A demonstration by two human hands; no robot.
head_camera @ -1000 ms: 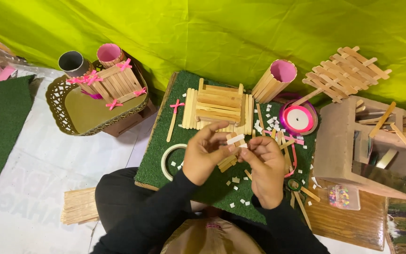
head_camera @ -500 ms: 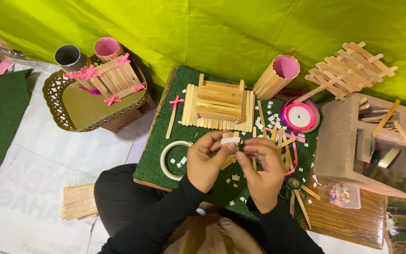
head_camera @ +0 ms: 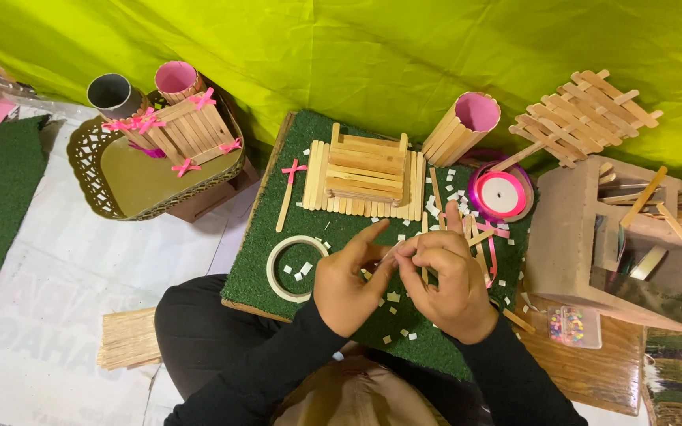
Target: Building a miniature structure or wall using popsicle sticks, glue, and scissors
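Far on the green mat (head_camera: 278, 260), the pink-lined stick cup (head_camera: 461, 126) lay tipped on its side, apparently empty. At the far left, a gold tray (head_camera: 136, 177) carried a small stick crate (head_camera: 187, 130) with pink bows. The grey box (head_camera: 593, 244) on the right held loose sticks. Your left hand (head_camera: 349, 284) and right hand (head_camera: 447, 280) met over the near mat, fingers pinched together on a thin wooden stick (head_camera: 392, 254) caught between both sets of fingertips, just right of the tape roll (head_camera: 294, 268).

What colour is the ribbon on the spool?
Pink, on a white-centred spool; the head view shows it.
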